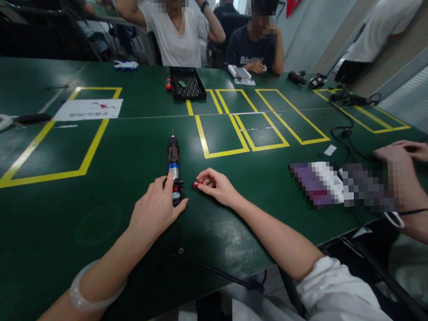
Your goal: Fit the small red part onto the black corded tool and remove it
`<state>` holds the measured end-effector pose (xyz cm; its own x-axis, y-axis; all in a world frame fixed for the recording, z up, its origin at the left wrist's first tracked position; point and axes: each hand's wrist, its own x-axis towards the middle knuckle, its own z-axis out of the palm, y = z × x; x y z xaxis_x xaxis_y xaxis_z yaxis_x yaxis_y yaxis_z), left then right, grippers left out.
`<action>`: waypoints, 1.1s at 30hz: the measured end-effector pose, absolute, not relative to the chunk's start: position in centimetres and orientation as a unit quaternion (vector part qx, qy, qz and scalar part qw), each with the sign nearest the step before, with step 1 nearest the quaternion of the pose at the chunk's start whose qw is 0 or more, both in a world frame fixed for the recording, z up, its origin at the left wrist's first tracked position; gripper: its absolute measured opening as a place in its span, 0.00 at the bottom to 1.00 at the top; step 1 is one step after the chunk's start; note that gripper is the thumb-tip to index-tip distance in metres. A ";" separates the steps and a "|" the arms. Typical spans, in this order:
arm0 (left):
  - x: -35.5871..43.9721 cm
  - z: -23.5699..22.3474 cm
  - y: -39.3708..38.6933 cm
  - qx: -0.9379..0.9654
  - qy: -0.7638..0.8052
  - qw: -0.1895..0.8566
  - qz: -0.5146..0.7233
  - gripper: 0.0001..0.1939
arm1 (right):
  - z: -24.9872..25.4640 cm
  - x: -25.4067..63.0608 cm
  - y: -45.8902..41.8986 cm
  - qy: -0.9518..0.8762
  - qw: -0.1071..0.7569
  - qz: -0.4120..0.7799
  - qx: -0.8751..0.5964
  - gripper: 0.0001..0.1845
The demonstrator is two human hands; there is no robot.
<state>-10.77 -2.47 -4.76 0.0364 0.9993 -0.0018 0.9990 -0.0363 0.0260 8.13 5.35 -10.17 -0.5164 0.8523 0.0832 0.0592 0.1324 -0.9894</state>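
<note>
An electric screwdriver (173,155) lies on the green table with its thin bit pointing away from me. Its casing looks partly open, showing a blue and silver section and red parts near the base. My left hand (155,201) grips its lower end, with the index finger along the body and the thumb at the near end. Just right of it, my right hand (218,186) pinches a small red and orange piece (197,184) close to the tabletop; its exact kind is too small to tell. A dark cable (219,270) runs over the table's near edge.
Yellow tape rectangles (224,154) mark the table. A black tray (189,83) of small parts stands at the back, and a white printed sheet (89,109) lies left. Several people sit around; one person's hands (398,162) are at the right, near a purple and white packet (314,184).
</note>
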 end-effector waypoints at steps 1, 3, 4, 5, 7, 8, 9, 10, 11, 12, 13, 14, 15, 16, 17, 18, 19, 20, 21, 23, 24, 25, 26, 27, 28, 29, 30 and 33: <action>-10.8 -4.8 -2.5 0.719 0.695 0.010 0.010 0.39 | -10.2 8.1 5.3 -0.671 0.351 0.559 -0.338 0.11; -10.8 -4.7 -2.7 0.716 0.697 0.012 0.014 0.39 | -10.2 8.2 5.3 -0.692 0.344 0.542 -0.331 0.09; -10.9 -4.6 -2.7 0.715 0.699 0.013 0.014 0.38 | -10.2 8.2 5.3 -0.704 0.341 0.530 -0.328 0.08; -10.9 -4.6 -2.8 0.714 0.700 0.016 0.015 0.38 | -10.2 8.2 5.3 -0.717 0.339 0.515 -0.325 0.07; -10.9 -4.5 -3.0 0.714 0.700 0.019 0.016 0.38 | -10.2 8.2 5.2 -0.742 0.337 0.484 -0.319 0.06; -10.9 -4.5 -3.1 0.716 0.698 0.020 0.017 0.37 | -10.2 8.2 5.1 -0.753 0.335 0.471 -0.315 0.05; -10.9 -4.5 -3.1 0.717 0.697 0.020 0.017 0.37 | -10.3 8.1 5.1 -0.762 0.333 0.460 -0.310 0.05; -10.9 -4.5 -3.2 0.718 0.696 0.020 0.016 0.37 | -10.3 8.0 5.0 -0.771 0.331 0.451 -0.305 0.05; -10.9 -4.5 -3.3 0.718 0.696 0.019 0.014 0.37 | -10.3 7.9 4.9 -0.778 0.329 0.444 -0.300 0.04; -10.9 -4.5 -3.3 0.718 0.695 0.018 0.012 0.37 | -10.3 7.7 4.8 -0.785 0.328 0.437 -0.294 0.04; -10.9 -4.6 -3.3 0.719 0.695 0.016 0.011 0.37 | -10.3 7.5 4.7 -0.791 0.328 0.429 -0.287 0.04; -10.9 -4.6 -3.4 0.719 0.694 0.014 0.011 0.37 | -10.3 7.3 4.6 -0.798 0.328 0.421 -0.282 0.04; -11.0 -4.6 -3.4 0.720 0.693 0.012 0.011 0.37 | -10.3 7.1 4.6 -0.805 0.324 0.410 -0.280 0.04; -11.0 -4.6 -3.4 0.721 0.693 0.012 0.012 0.37 | -10.3 6.8 4.5 -0.814 0.318 0.398 -0.280 0.03; -11.0 -4.6 -3.4 0.721 0.692 0.012 0.013 0.37 | -10.3 6.6 4.5 -0.823 0.309 0.383 -0.283 0.03; -11.1 -4.6 -3.4 0.721 0.693 0.013 0.014 0.37 | -10.3 6.4 4.5 -0.832 0.298 0.368 -0.289 0.03; -11.1 -4.6 -3.4 0.719 0.694 0.016 0.014 0.38 | -10.4 6.2 4.5 -0.840 0.288 0.352 -0.295 0.03; -11.2 -4.6 -3.4 0.718 0.696 0.020 0.013 0.38 | -10.5 6.0 4.5 -0.847 0.281 0.339 -0.298 0.03; -11.3 -4.6 -3.4 0.716 0.698 0.025 0.013 0.39 | -10.5 5.9 4.6 -0.852 0.277 0.330 -0.298 0.03; -11.5 -4.7 -3.4 0.711 0.702 0.033 0.013 0.39 | -10.6 5.9 4.6 -0.855 0.274 0.327 -0.294 0.03; -11.6 -4.7 -3.4 0.708 0.705 0.035 0.013 0.39 | -10.7 5.9 4.7 -0.855 0.275 0.331 -0.290 0.03; -11.6 -4.8 -3.4 0.706 0.707 0.036 0.013 0.40 | -10.7 5.9 4.7 -0.854 0.277 0.337 -0.285 0.03; -11.7 -4.8 -3.4 0.704 0.709 0.037 0.012 0.40 | -10.7 5.9 4.7 -0.852 0.280 0.342 -0.280 0.03; -11.8 -4.9 -3.4 0.703 0.710 0.037 0.012 0.40 | -10.6 5.9 4.6 -0.851 0.284 0.346 -0.275 0.03; -11.8 -4.9 -3.5 0.703 0.710 0.037 0.012 0.40 | -10.6 5.9 4.6 -0.850 0.289 0.350 -0.270 0.03; -11.8 -4.9 -3.5 0.704 0.710 0.037 0.012 0.40 | -10.5 5.8 4.6 -0.849 0.293 0.351 -0.265 0.04; -11.8 -4.9 -3.5 0.704 0.709 0.038 0.012 0.40 | -10.5 5.7 4.5 -0.848 0.296 0.352 -0.262 0.04; -11.9 -4.8 -3.5 0.702 0.711 0.043 0.009 0.40 | -10.5 5.5 4.4 -0.846 0.297 0.355 -0.264 0.04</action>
<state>-11.89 -3.49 -4.83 -0.0104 0.9988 -0.0484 0.9971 0.0140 0.0742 5.46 4.42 -10.52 -0.6840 0.6576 0.3157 0.2359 0.6090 -0.7573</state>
